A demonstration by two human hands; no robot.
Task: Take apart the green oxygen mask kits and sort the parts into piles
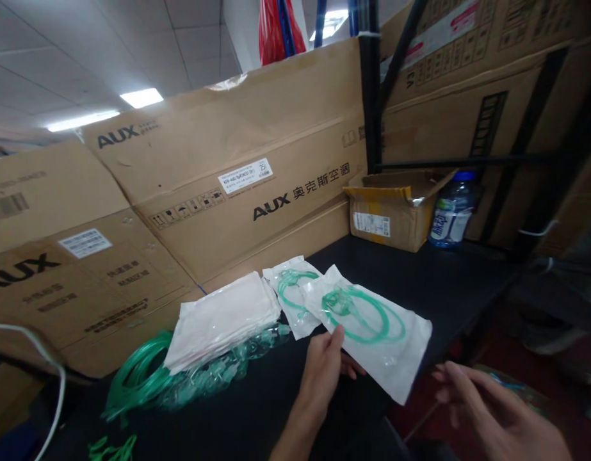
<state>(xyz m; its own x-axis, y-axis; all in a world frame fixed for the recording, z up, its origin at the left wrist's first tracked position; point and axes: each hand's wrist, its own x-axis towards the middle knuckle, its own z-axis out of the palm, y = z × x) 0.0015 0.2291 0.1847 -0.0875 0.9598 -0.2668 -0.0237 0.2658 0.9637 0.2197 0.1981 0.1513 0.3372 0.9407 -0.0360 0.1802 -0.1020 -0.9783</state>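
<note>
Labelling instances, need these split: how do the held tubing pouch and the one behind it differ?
The held pouch is pinched at one edge by the left hand; the rear pouch sits beside the white stack, no hand on it. The held pouch shows nearly whole; the rear pouch is partly covered by it. Both show green tubing inside.

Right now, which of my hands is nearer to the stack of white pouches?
Left. Your left hand, holding a single pouch, is to the right of the stack. Your right hand is farther right, beyond that pouch.
</note>
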